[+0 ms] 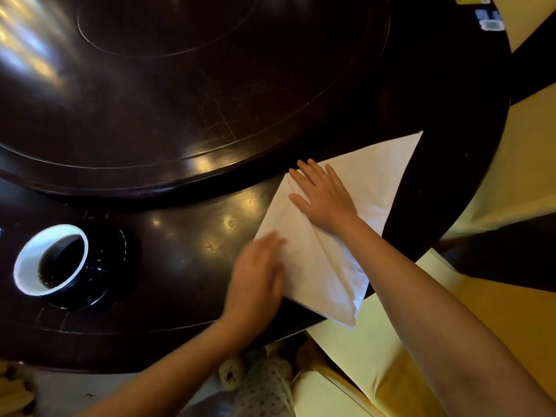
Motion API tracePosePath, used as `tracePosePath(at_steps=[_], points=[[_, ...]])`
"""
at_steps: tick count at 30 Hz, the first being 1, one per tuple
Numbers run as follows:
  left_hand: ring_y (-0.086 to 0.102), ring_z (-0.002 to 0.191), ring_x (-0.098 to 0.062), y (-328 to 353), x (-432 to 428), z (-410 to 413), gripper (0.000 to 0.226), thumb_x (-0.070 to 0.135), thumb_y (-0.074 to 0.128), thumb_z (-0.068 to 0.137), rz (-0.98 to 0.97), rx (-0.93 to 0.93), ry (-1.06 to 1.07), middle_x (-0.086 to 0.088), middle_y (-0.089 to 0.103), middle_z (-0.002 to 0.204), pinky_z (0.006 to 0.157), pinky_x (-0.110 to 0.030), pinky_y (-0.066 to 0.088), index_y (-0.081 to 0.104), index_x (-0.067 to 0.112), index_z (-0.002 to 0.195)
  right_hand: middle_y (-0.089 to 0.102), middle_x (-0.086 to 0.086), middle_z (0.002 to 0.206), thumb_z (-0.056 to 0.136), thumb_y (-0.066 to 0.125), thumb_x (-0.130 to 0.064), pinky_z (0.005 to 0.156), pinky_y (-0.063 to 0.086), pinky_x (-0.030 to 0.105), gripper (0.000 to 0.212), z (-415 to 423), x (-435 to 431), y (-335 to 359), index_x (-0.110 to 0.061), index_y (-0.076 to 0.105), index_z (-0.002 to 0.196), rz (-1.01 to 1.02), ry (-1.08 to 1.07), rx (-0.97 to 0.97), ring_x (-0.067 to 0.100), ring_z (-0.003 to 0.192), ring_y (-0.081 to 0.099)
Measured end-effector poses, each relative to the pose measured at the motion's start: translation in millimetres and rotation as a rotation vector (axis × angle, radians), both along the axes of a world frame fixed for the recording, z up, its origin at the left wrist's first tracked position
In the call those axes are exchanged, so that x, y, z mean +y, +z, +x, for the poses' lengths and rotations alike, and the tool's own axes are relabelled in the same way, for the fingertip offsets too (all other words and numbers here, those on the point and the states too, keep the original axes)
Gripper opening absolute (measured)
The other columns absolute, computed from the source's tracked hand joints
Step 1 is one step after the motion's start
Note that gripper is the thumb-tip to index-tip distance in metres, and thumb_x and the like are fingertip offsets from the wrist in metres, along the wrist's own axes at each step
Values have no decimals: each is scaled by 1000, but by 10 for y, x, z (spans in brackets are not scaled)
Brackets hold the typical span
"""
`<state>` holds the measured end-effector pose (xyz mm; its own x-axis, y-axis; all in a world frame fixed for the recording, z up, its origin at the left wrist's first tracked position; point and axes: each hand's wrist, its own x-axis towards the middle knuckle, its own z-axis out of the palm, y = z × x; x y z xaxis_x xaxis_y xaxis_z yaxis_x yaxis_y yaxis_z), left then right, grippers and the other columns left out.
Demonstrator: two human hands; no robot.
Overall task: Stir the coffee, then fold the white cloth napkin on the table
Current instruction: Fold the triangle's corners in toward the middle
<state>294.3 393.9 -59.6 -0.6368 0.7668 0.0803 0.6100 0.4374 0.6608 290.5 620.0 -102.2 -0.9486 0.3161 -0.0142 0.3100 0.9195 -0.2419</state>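
Pressing one folded napkin [337, 236], two flat, spread hands, left hand [258, 272] and right hand [323, 195], beside one coffee cup [51, 260].

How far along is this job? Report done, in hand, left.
Done, seemingly: the coffee cup holds coffee with no spoon, both hands off it. In hand: the right hand presses flat the white cloth napkin, folded to a pointed shape; the blurred left hand touches its edge. Left: any remaining folds.
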Motion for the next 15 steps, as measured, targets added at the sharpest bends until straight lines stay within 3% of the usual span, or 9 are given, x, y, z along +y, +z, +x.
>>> tracePosePath(at_steps=[3,5,8,15], points=[[50,108,-18,127,9,-425,40,24,55,89,-275,-251,376,-3,53,118,93,-35,45,47,15,127,13,0,158,97,27,-45,117,1,39,56,-6,-25,9,-24,17,148,2,-14,-25,17,146,3],[55,92,-14,163,36,-592,30,26,54,91,-396,-422,329,1,56,103,78,-27,47,53,15,119,12,1,159,98,26,-45,117,1,39,56,-5,-52,21,-24,16,148,6,-28,-40,17,146,3],[55,78,-9,222,52,-669,17,34,53,91,-476,-498,168,0,62,96,63,-18,44,60,20,97,11,2,159,98,26,-43,117,1,40,55,-10,-93,36,-24,14,149,7,-52,-64,19,146,3],[60,79,-15,196,13,-639,11,27,61,87,-523,-431,144,-1,62,90,75,-31,55,59,18,93,5,-2,159,99,22,-42,117,-3,38,53,2,-43,114,-25,10,149,-29,-20,-127,15,146,-3]])
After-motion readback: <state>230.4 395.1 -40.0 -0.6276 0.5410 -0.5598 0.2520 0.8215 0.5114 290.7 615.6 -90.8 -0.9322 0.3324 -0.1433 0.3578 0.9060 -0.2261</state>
